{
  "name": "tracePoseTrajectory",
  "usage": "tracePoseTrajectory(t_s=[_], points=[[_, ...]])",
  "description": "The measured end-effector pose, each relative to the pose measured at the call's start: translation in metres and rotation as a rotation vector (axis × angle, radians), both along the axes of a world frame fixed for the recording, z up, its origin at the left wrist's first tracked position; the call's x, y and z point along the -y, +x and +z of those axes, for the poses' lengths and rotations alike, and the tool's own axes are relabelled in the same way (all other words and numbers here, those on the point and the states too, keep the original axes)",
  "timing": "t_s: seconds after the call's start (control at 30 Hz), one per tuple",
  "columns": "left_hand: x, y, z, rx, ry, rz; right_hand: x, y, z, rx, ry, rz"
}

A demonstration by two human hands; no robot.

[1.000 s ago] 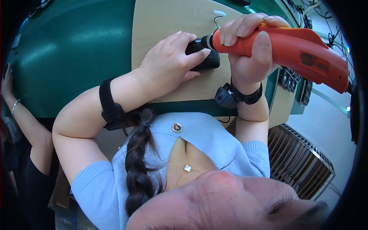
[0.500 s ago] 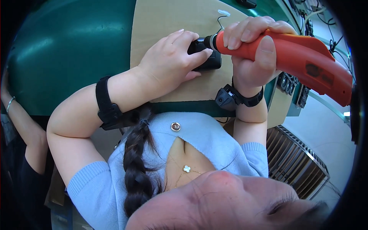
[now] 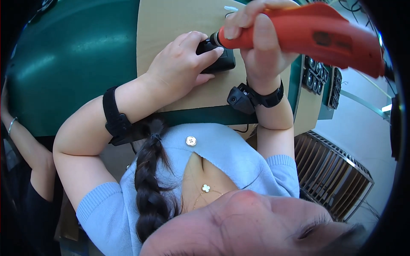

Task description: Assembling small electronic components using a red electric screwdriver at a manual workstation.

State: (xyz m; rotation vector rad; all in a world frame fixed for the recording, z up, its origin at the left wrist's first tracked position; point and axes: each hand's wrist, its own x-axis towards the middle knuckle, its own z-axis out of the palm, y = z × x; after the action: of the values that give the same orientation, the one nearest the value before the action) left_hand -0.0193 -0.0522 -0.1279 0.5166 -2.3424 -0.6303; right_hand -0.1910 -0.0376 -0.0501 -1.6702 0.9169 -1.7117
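Note:
A small black plastic block (image 3: 224,63) lies on a beige board. My left hand (image 3: 177,64) is closed around its left side, thumb and forefinger near the top. In my right hand (image 3: 265,51) is a red electric screwdriver (image 3: 318,36), tilted with its body up to the right. The screwdriver's dark nose (image 3: 215,39) comes down at the block's upper edge, right beside my left fingers. The bit's tip is hidden, so I cannot tell what it touches.
The beige board (image 3: 171,21) lies on a green mat (image 3: 81,59). Dark trays with round parts (image 3: 315,72) stand at the right. A metal slatted rack (image 3: 333,170) is at the lower right. Another person's arm (image 3: 32,149) shows at the far left. A small white piece (image 3: 230,8) lies beyond the block.
The view has shifted slightly, so the board and block appear further left. The screwdriver and my right hand appear higher and further left. Both hands keep their grips.

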Motion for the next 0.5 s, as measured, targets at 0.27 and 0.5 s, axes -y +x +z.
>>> tracePoseTrajectory(t_s=[0.27, 0.5], points=[[0.007, -0.004, -0.004, 0.01, -0.017, 0.02, -0.058, -0.041, 0.005, 0.121, -0.101, -0.046], [0.01, 0.0, 0.0, 0.044, 0.003, 0.026, -0.06, -0.038, -0.007, 0.108, -0.103, -0.166]])
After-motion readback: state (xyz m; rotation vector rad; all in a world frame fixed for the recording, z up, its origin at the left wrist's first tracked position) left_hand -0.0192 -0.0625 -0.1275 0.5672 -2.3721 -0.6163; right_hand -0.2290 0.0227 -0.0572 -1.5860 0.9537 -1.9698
